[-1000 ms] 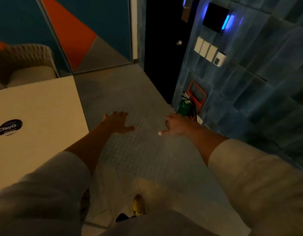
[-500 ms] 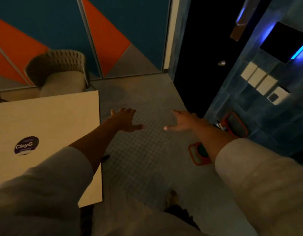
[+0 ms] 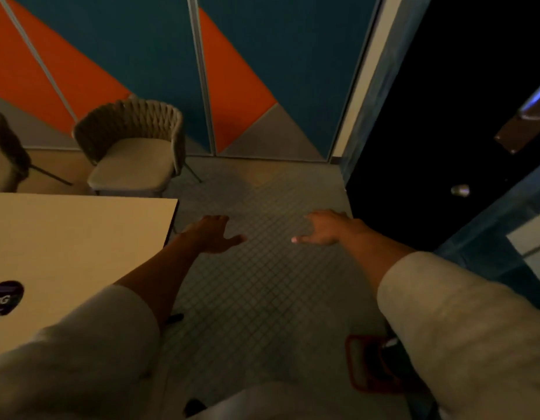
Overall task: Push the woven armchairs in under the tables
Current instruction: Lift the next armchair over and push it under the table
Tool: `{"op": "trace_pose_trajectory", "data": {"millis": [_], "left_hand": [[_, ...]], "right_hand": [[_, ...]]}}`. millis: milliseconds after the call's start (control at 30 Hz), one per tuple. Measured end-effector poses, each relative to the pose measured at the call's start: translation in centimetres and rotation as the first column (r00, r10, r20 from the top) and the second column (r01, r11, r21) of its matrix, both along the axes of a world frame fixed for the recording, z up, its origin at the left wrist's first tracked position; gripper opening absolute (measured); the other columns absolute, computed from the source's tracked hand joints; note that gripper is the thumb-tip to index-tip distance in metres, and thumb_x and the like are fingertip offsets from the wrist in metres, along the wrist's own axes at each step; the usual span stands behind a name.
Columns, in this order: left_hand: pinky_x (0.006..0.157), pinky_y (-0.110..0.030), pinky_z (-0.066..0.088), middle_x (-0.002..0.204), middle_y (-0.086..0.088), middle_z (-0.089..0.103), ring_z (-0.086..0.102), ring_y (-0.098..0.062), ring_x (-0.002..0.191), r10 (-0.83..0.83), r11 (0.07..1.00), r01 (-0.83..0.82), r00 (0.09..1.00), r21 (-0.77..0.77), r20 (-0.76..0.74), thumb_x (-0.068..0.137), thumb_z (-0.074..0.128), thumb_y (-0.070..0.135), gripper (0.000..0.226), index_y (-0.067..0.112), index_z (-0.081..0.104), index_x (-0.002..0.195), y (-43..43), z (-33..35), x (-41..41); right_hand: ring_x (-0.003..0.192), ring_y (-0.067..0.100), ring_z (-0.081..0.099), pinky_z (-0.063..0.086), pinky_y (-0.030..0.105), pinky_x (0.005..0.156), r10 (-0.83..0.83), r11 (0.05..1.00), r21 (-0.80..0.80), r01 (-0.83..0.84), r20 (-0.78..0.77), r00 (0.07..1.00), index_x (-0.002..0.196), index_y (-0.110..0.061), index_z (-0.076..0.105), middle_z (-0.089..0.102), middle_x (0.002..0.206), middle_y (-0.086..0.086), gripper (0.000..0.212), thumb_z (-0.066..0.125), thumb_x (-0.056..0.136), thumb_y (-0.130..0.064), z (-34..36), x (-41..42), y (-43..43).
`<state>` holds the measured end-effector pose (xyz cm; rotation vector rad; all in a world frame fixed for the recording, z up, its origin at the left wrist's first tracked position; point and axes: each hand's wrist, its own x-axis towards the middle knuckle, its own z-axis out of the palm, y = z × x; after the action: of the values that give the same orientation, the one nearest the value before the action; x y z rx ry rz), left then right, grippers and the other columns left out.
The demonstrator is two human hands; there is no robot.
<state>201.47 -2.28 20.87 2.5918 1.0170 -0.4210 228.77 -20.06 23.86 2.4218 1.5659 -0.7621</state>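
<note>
A woven armchair point(image 3: 132, 147) with a pale seat cushion stands pulled out beyond the far edge of a light square table point(image 3: 77, 241) at the left. Part of a second woven armchair point(image 3: 6, 153) shows at the left frame edge. My left hand point(image 3: 212, 233) hovers open over the tiled floor, just right of the table's corner and well short of the near armchair. My right hand point(image 3: 326, 227) is also open, fingers spread, over the floor further right. Neither hand touches anything.
A teal, orange and grey panelled wall point(image 3: 232, 74) runs behind the chairs. A dark door point(image 3: 462, 122) with a knob stands at the right. A red stand point(image 3: 368, 362) sits on the floor by my right sleeve. A round dark sticker point(image 3: 5, 297) lies on the table.
The view has swung left and moved forward: the armchair and wall now sit closer and more central. Both hands stay open and outstretched. The fire extinguisher and switches have left the view.
</note>
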Motion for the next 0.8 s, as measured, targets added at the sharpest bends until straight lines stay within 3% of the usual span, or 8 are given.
{"op": "trace_pose_trajectory", "data": {"millis": [67, 200, 400, 567, 700, 800], "left_hand": [[0.122, -0.051, 0.030, 0.165, -0.012, 0.034, 0.033, -0.033, 0.150, 0.029, 0.999, -0.029, 0.999, 0.018, 0.028, 0.079, 0.034, 0.093, 0.113, 0.015, 0.030, 0.160, 1.7, 0.8, 2.0], [0.121, -0.050, 0.033, 0.165, -0.011, 0.035, 0.036, -0.033, 0.149, 0.151, 0.988, -0.151, 0.989, 0.017, 0.010, 0.083, 0.036, 0.091, 0.108, 0.017, 0.028, 0.162, 7.3, 2.7, 5.9], [0.121, -0.055, 0.031, 0.168, -0.009, 0.029, 0.033, -0.033, 0.151, 0.187, 0.982, -0.187, 0.980, -0.002, -0.070, 0.070, 0.034, 0.102, 0.124, 0.023, 0.019, 0.164, 17.2, 1.4, 12.6], [0.123, -0.052, 0.029, 0.169, -0.011, 0.025, 0.029, -0.036, 0.153, 0.177, 0.983, -0.181, 0.977, -0.028, -0.117, 0.076, 0.035, 0.097, 0.121, 0.020, 0.013, 0.166, 28.6, -0.7, 19.7], [0.122, -0.051, 0.030, 0.170, -0.013, 0.023, 0.030, -0.037, 0.152, 0.171, 0.983, -0.179, 0.973, -0.044, -0.153, 0.080, 0.035, 0.094, 0.118, 0.018, 0.010, 0.166, 36.9, -2.1, 25.1], [0.121, -0.055, 0.030, 0.168, -0.012, 0.028, 0.033, -0.037, 0.151, 0.122, 0.993, -0.121, 0.976, 0.018, -0.179, 0.079, 0.032, 0.096, 0.116, 0.020, 0.015, 0.165, 43.6, -1.4, 29.4]], "right_hand": [[0.142, 0.034, 0.048, 0.034, 0.059, 0.119, 0.048, 0.999, -0.021, -0.048, 0.021, 0.999, 0.159, -0.034, 0.039, 0.044, 0.163, 0.004, 0.124, 0.046, 0.058, -0.104, 0.4, 2.6, 3.3], [0.148, 0.034, 0.041, 0.029, 0.061, 0.122, 0.161, 0.987, -0.042, -0.158, 0.079, 0.984, 0.163, -0.030, 0.034, 0.037, 0.168, 0.003, 0.101, 0.056, 0.082, -0.087, 1.3, 6.6, 10.5], [0.158, 0.036, 0.022, 0.019, 0.064, 0.125, 0.289, 0.957, -0.072, -0.281, 0.148, 0.946, 0.167, -0.030, 0.024, 0.012, 0.177, 0.003, 0.104, 0.054, 0.086, -0.085, 0.3, 13.1, 22.1], [0.147, 0.036, 0.042, 0.035, 0.060, 0.119, 0.276, 0.961, -0.059, -0.271, 0.138, 0.951, 0.165, -0.032, 0.024, 0.038, 0.168, 0.007, 0.109, 0.053, 0.079, -0.091, -0.3, 20.1, 33.8], [0.141, 0.034, 0.050, 0.042, 0.057, 0.115, 0.252, 0.965, -0.099, -0.242, 0.101, 0.963, 0.161, -0.032, 0.035, 0.047, 0.161, 0.006, 0.097, 0.058, 0.083, -0.086, -1.7, 25.1, 41.1], [0.137, 0.032, 0.054, 0.045, 0.055, 0.112, 0.274, 0.958, -0.113, -0.263, 0.091, 0.957, 0.156, -0.033, 0.042, 0.052, 0.158, 0.003, 0.114, 0.049, 0.066, -0.102, -2.6, 29.5, 46.5]]}}
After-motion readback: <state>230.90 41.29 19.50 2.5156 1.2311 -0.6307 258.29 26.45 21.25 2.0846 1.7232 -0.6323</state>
